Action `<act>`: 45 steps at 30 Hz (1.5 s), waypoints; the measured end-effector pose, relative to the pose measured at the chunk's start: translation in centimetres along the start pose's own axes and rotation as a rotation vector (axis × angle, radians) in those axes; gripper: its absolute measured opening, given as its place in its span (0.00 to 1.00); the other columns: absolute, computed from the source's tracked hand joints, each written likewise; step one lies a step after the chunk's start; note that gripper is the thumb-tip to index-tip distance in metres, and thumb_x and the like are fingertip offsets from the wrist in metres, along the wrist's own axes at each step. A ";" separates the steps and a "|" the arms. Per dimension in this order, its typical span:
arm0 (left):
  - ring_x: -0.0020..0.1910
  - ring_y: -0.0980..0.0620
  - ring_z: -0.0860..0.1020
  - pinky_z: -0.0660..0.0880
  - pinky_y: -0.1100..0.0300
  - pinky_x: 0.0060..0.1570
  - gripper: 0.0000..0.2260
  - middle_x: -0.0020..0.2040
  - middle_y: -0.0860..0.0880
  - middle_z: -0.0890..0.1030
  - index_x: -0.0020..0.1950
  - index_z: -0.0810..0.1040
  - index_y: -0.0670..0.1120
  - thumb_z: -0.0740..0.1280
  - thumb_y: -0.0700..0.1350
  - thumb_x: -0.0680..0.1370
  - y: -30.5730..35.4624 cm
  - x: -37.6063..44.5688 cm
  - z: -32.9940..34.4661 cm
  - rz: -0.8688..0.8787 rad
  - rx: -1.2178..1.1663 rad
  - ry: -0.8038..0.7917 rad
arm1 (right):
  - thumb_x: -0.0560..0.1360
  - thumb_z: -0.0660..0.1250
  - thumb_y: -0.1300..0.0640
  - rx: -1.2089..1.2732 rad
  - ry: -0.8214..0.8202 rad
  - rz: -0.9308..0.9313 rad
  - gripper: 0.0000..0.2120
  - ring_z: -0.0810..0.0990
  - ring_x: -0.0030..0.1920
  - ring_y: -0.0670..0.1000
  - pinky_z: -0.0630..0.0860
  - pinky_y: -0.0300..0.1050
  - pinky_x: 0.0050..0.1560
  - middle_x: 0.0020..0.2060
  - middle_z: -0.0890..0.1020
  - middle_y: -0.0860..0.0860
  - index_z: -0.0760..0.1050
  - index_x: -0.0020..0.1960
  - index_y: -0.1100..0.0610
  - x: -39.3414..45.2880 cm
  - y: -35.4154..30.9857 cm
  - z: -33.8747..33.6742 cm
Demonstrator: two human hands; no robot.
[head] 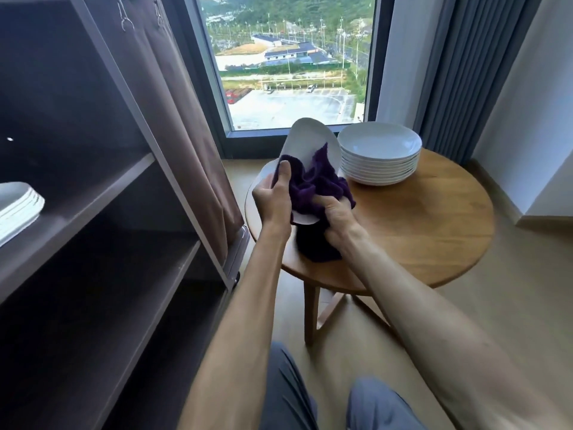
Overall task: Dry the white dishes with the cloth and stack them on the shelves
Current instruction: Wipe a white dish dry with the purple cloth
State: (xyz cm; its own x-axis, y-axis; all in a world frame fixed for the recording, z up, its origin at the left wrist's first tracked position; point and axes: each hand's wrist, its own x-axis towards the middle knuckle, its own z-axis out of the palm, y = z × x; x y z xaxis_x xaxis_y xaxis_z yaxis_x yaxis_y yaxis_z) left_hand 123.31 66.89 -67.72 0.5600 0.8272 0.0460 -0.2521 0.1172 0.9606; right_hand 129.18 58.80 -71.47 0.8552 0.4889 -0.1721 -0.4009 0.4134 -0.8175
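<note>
The fingers (pixel 283 173) of the left hand (pixel 273 197) are curled round the near rim of a white dish (pixel 305 141), thumb on top, holding it tilted up on edge above the desk (pixel 418 231). The fingers of the right hand (pixel 336 212) are bunched into a dark purple cloth (pixel 313 184), gripping it and pressing it against the dish's inner face; the rest of the cloth hangs down below the dish toward the desk.

Just right of the held dish, on the round wooden desk, stands a stack of white dishes (pixel 379 156), several deep. By their place beside the work, these look to be waiting their turn, though wet or dry cannot be told.

To the far left, on a shelf (pixel 102 193) of a dark open unit, a small pile of white dishes (pixel 18 206) lies partly cut off by the picture's edge. These appear already dried and put away.

As a judgement, the task is underway but less than half done: one dish in hand, a taller stack left, a shorter pile shelved.

No brand, label or writing can be read anywhere.
</note>
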 end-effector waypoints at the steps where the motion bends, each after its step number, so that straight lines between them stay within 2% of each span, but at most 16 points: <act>1: 0.51 0.41 0.85 0.83 0.46 0.53 0.07 0.44 0.47 0.87 0.42 0.85 0.52 0.74 0.50 0.79 0.4 -0.1 -0.4 0.002 0.016 -0.045 | 0.69 0.72 0.72 -0.022 0.008 -0.032 0.17 0.86 0.48 0.62 0.83 0.55 0.51 0.50 0.85 0.63 0.79 0.58 0.67 0.1 -0.4 -0.1; 4: 0.49 0.44 0.86 0.83 0.46 0.54 0.01 0.46 0.46 0.88 0.47 0.87 0.51 0.76 0.46 0.77 2.2 0.5 -2.1 -0.011 0.053 -0.151 | 0.67 0.74 0.71 -0.035 0.016 -0.112 0.11 0.86 0.41 0.59 0.84 0.54 0.45 0.41 0.86 0.59 0.81 0.46 0.60 0.6 -2.3 0.2; 7: 0.46 0.42 0.85 0.81 0.47 0.50 0.17 0.49 0.40 0.87 0.52 0.85 0.42 0.80 0.50 0.69 4.3 0.5 -4.3 -0.070 0.244 -0.286 | 0.68 0.73 0.72 0.023 0.119 -0.168 0.10 0.84 0.38 0.57 0.82 0.52 0.41 0.39 0.84 0.58 0.79 0.45 0.60 2.2 -4.8 0.3; 9: 0.46 0.41 0.85 0.82 0.52 0.43 0.21 0.47 0.42 0.87 0.53 0.84 0.42 0.79 0.52 0.65 5.4 0.1 -4.9 -0.122 0.355 -0.330 | 0.69 0.74 0.71 -0.003 0.157 -0.153 0.11 0.84 0.40 0.57 0.82 0.53 0.42 0.43 0.84 0.60 0.79 0.49 0.62 3.1 -6.2 0.4; 12: 0.54 0.37 0.83 0.80 0.47 0.49 0.21 0.54 0.38 0.85 0.59 0.81 0.43 0.72 0.52 0.70 5.0 -1.2 -3.6 -0.128 0.051 -0.155 | 0.70 0.74 0.67 0.020 0.262 -0.066 0.12 0.84 0.43 0.57 0.84 0.52 0.44 0.45 0.85 0.58 0.79 0.52 0.63 3.7 -6.4 1.0; 15: 0.54 0.43 0.82 0.80 0.47 0.52 0.18 0.56 0.42 0.83 0.64 0.77 0.46 0.69 0.39 0.73 2.5 -3.5 -0.3 -0.063 -0.302 -0.043 | 0.72 0.72 0.60 0.061 0.423 0.044 0.13 0.83 0.41 0.56 0.82 0.46 0.40 0.39 0.82 0.52 0.78 0.55 0.62 3.0 -4.7 2.4; 18: 0.57 0.46 0.83 0.81 0.53 0.56 0.19 0.59 0.44 0.84 0.66 0.77 0.44 0.70 0.34 0.75 0.5 -4.1 2.1 -0.095 -0.323 0.118 | 0.72 0.73 0.61 0.155 0.451 0.025 0.09 0.81 0.34 0.52 0.77 0.38 0.27 0.36 0.82 0.52 0.79 0.50 0.63 1.6 -1.6 2.7; 21: 0.44 0.59 0.85 0.80 0.66 0.43 0.12 0.43 0.56 0.87 0.53 0.78 0.50 0.69 0.33 0.78 0.6 -2.1 1.3 -0.005 -0.258 0.165 | 0.70 0.74 0.67 0.183 0.328 -0.067 0.08 0.85 0.40 0.56 0.84 0.48 0.41 0.40 0.85 0.54 0.82 0.49 0.62 0.7 -0.9 0.9; 24: 0.38 0.64 0.83 0.77 0.69 0.38 0.15 0.38 0.61 0.85 0.49 0.76 0.51 0.69 0.31 0.75 2.2 -1.0 -0.7 0.057 -0.007 -0.005 | 0.67 0.76 0.69 0.082 0.188 -0.140 0.10 0.84 0.43 0.57 0.82 0.55 0.49 0.42 0.85 0.57 0.82 0.46 0.60 1.3 -2.5 -0.9; 27: 0.46 0.52 0.83 0.82 0.55 0.42 0.15 0.45 0.51 0.84 0.53 0.73 0.47 0.71 0.31 0.74 5.4 0.2 -2.1 -0.029 0.276 -0.255 | 0.66 0.75 0.68 0.015 -0.041 -0.128 0.11 0.84 0.44 0.59 0.81 0.62 0.51 0.43 0.85 0.59 0.84 0.44 0.55 1.4 -3.7 -1.7; 30: 0.46 0.41 0.82 0.81 0.43 0.47 0.13 0.44 0.44 0.82 0.51 0.77 0.43 0.69 0.35 0.67 8.2 1.0 -2.1 -0.165 0.552 -0.503 | 0.65 0.74 0.67 -0.048 -0.252 -0.122 0.16 0.87 0.44 0.56 0.83 0.52 0.42 0.43 0.87 0.56 0.85 0.48 0.52 1.1 -4.7 -1.0; 32: 0.46 0.40 0.81 0.78 0.45 0.48 0.19 0.46 0.41 0.82 0.55 0.79 0.37 0.68 0.42 0.65 8.4 0.4 -1.1 -0.187 0.495 -0.436 | 0.66 0.72 0.68 -0.052 -0.236 -0.145 0.16 0.86 0.44 0.56 0.83 0.51 0.43 0.44 0.86 0.56 0.84 0.49 0.52 1.3 -5.4 -0.2; 34: 0.50 0.41 0.80 0.76 0.48 0.49 0.25 0.50 0.41 0.82 0.59 0.78 0.35 0.69 0.49 0.67 7.0 -0.6 -0.1 -0.104 0.274 -0.216 | 0.70 0.70 0.69 -0.013 -0.067 -0.162 0.14 0.84 0.47 0.59 0.82 0.56 0.49 0.47 0.84 0.59 0.81 0.53 0.57 1.6 -5.9 0.8; 38: 0.54 0.43 0.79 0.76 0.47 0.52 0.18 0.55 0.43 0.82 0.63 0.77 0.46 0.68 0.46 0.74 2.0 -2.9 1.4 -0.009 -0.044 -0.082 | 0.75 0.70 0.64 0.160 0.375 0.006 0.09 0.84 0.50 0.60 0.83 0.52 0.47 0.50 0.84 0.58 0.79 0.54 0.63 2.3 -5.2 1.8; 42: 0.53 0.43 0.81 0.78 0.42 0.61 0.06 0.54 0.39 0.82 0.58 0.77 0.44 0.62 0.41 0.83 -0.6 -2.8 3.8 0.094 0.001 0.082 | 0.76 0.67 0.64 0.249 0.322 0.104 0.15 0.84 0.53 0.63 0.83 0.57 0.52 0.55 0.83 0.63 0.77 0.62 0.66 1.4 -2.9 1.3; 45: 0.45 0.53 0.79 0.79 0.46 0.59 0.10 0.43 0.55 0.80 0.48 0.78 0.51 0.60 0.44 0.85 -0.2 -2.2 3.9 0.152 0.128 0.177 | 0.73 0.70 0.67 0.241 0.253 0.100 0.17 0.84 0.51 0.63 0.82 0.60 0.53 0.54 0.84 0.64 0.79 0.62 0.67 0.7 -1.6 0.5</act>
State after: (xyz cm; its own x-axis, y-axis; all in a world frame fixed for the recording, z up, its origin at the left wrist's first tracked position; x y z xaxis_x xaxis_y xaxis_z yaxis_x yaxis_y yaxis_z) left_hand 125.26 62.91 -66.97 0.3735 0.9147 0.1541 -0.2142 -0.0766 0.9738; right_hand 130.24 58.87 -69.96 0.8500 0.3429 -0.3999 -0.5268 0.5569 -0.6422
